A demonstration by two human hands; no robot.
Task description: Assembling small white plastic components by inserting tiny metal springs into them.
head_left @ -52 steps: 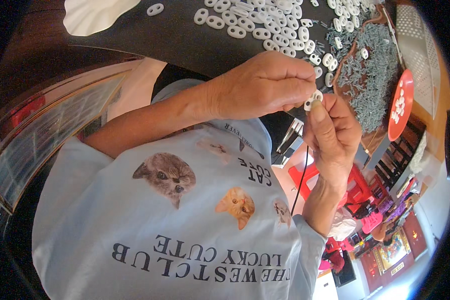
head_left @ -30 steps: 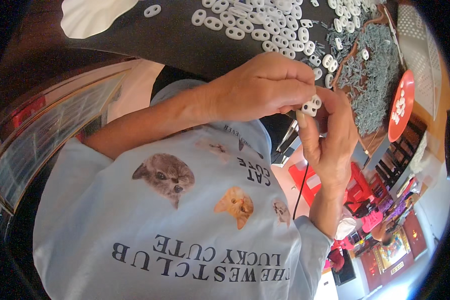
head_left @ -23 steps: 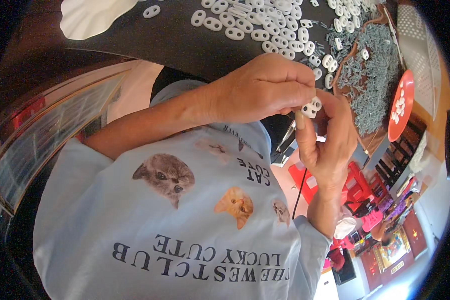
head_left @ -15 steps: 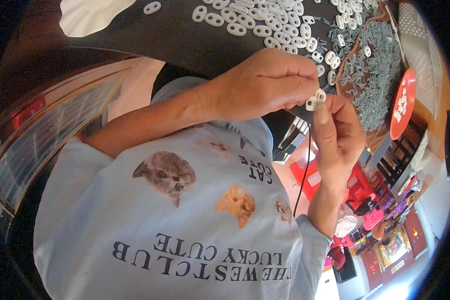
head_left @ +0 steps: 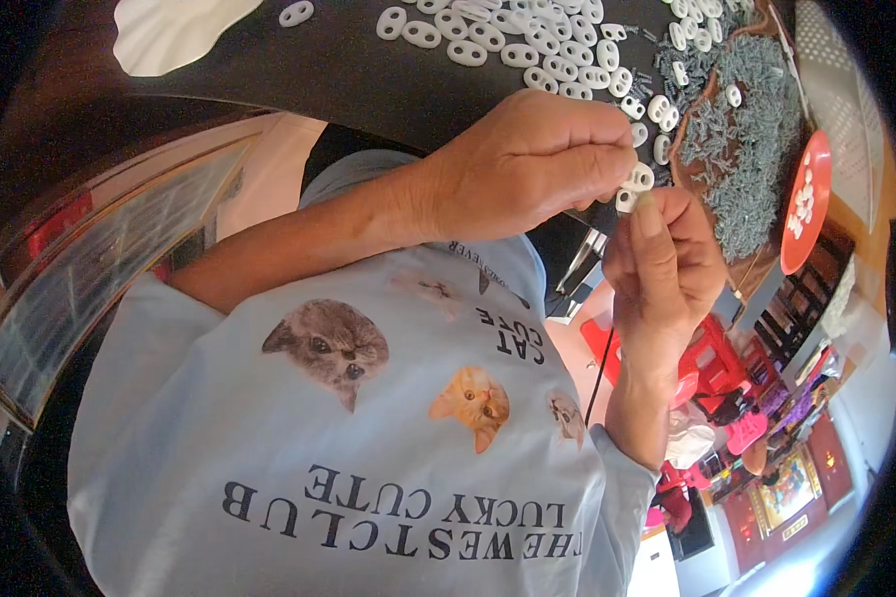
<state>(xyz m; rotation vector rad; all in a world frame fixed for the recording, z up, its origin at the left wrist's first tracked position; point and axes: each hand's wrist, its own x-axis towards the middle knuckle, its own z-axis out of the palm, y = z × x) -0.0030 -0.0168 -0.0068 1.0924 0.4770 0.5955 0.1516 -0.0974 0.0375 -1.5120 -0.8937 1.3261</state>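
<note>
A white oval plastic piece with two holes (head_left: 635, 179) is held between my hands, over the table's near edge. My left hand (head_left: 533, 159) is closed, pinching its upper end with curled fingers. From below, my right hand (head_left: 667, 259) grips the lower end between thumb and fingers. The fingertips partly cover the piece, so anything small inside it is hidden. Beyond my hands lie many similar white two-hole pieces (head_left: 558, 45), spread over the dark table (head_left: 338, 75).
At the right is a heap of small grey spring-like pieces (head_left: 752, 149). An orange-red dish (head_left: 806, 204) beside it holds small white parts. A white scalloped dish (head_left: 174, 35) stands at the far left. Red plastic stools (head_left: 717, 358) are at lower right.
My right hand has shifted slightly left, its fingers moving on the lower end of the white piece. The left hand keeps its pinch, almost unmoved.
</note>
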